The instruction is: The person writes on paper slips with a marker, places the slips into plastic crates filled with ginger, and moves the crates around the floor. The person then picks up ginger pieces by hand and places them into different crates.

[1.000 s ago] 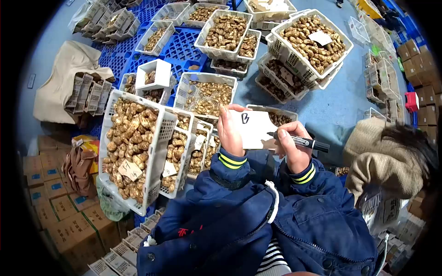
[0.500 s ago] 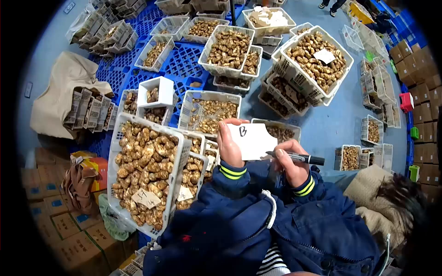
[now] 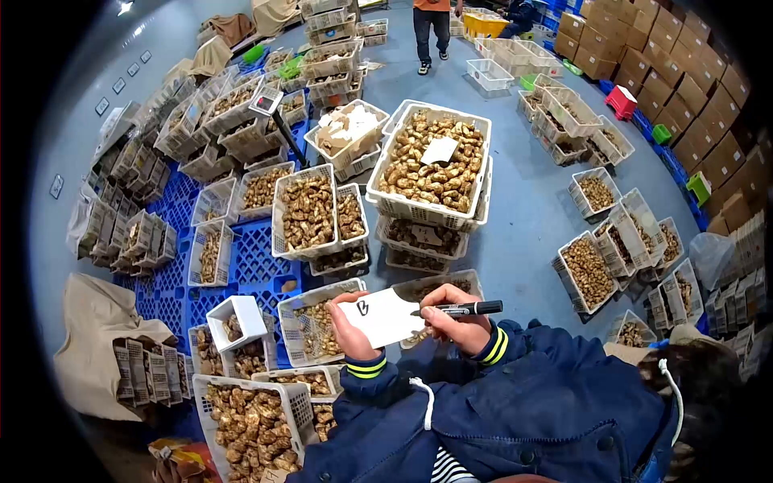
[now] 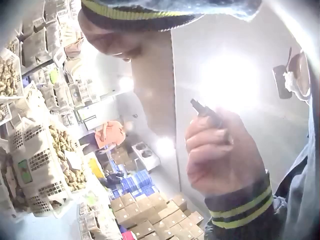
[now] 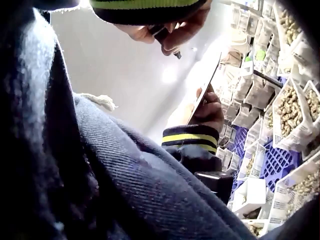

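In the head view my left hand [image 3: 353,332] holds a white card [image 3: 385,320] by its left side, the thumb along the edge. A black letter B is written near the card's upper left. My right hand [image 3: 460,328] grips an uncapped black marker [image 3: 477,308], its tip right at the card's right part. From the left wrist, the right hand [image 4: 222,155] shows curled round the marker [image 4: 206,111]. The right wrist view catches the card [image 5: 206,90] nearly edge-on, with the left hand's fingers [image 5: 212,107] behind it and the marker tip [image 5: 178,54] apart from it.
Beyond the hands stands a stack of white crates, its top crate [image 3: 475,211] full of knobbly brown tubers with a paper on them. More tuber crates stand on blue pallets [image 3: 254,253] at left. Cardboard boxes [image 3: 684,109] line the right; a person [image 3: 432,32] stands far ahead.
The head view has tilted up and swung, bringing more of the far floor into sight. Both hands keep their holds; the marker lies more level, and the B looks the same.
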Tool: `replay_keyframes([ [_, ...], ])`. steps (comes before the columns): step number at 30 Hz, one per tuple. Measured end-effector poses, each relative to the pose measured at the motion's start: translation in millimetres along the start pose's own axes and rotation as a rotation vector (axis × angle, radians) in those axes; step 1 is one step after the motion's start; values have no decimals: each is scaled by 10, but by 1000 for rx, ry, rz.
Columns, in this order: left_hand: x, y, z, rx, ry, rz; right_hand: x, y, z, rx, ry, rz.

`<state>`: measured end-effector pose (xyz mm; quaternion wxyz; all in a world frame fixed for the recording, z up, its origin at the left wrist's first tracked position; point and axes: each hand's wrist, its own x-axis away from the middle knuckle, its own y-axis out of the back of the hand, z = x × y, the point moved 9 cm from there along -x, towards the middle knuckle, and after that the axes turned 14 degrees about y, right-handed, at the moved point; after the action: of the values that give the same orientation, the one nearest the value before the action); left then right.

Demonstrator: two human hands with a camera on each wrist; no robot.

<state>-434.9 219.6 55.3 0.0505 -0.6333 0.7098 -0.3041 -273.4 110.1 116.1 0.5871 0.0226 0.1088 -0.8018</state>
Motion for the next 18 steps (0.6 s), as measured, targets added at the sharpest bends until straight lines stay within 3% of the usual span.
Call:
replay_keyframes([
  [5,-112,76,-118,121,-109,39,-39,21,-11,-2,64,-9],
  [6,-24,32,-217,10,-100,-7,-20,-23,-7,-67,-8,-41],
  [7,-67,106,-146,130,-46,12,-34,-67,-10,-37,-14,-29],
  [8,1,1,-316,21,-175,12,-43,-84,-12,-5,-11,-21],
  [9,-13,23,-321,-23,-145,-83,-49,-113,-54,-27,-31,-25],
  [16,91,72,-239,17,-46,-114,-65,-380,-183,19,-90,91],
  [18,81,114,-241,-6,-66,-109,-71,-423,-163,87,-9,120],
])
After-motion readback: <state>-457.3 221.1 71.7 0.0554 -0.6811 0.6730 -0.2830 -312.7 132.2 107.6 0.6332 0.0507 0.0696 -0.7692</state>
